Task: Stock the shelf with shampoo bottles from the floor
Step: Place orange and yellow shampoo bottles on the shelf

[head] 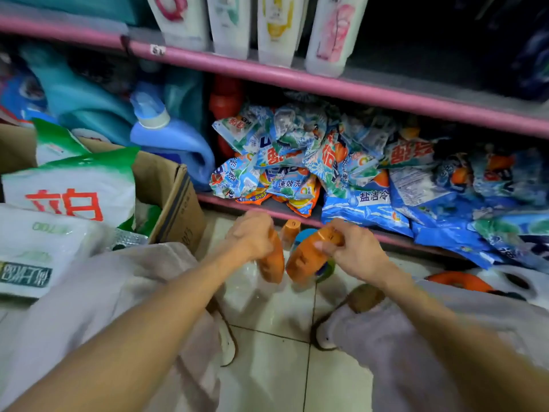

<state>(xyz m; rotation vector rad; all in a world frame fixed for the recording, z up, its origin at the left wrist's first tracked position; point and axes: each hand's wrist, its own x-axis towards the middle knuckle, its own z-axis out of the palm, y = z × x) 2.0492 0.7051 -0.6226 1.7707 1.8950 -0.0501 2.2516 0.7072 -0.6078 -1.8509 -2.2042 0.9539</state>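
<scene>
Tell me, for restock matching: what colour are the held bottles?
Orange bottles, clearest in the head view.

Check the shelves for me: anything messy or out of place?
Yes. The detergent bags on the bottom shelf lie in a crumpled heap, some hanging over the edge. The white bottles above stand upright in a row. Each hand holds an orange bottle; nothing spilled.

Near the middle of the frame my left hand [252,233] grips one orange bottle [274,263] and my right hand [353,248] grips another orange bottle [309,257] (both blurred), above the tiled floor [267,367]. A third orange bottle [291,231] stands behind them, by the pink shelf edge [297,75]. White bottles [279,28] line the top.
</scene>
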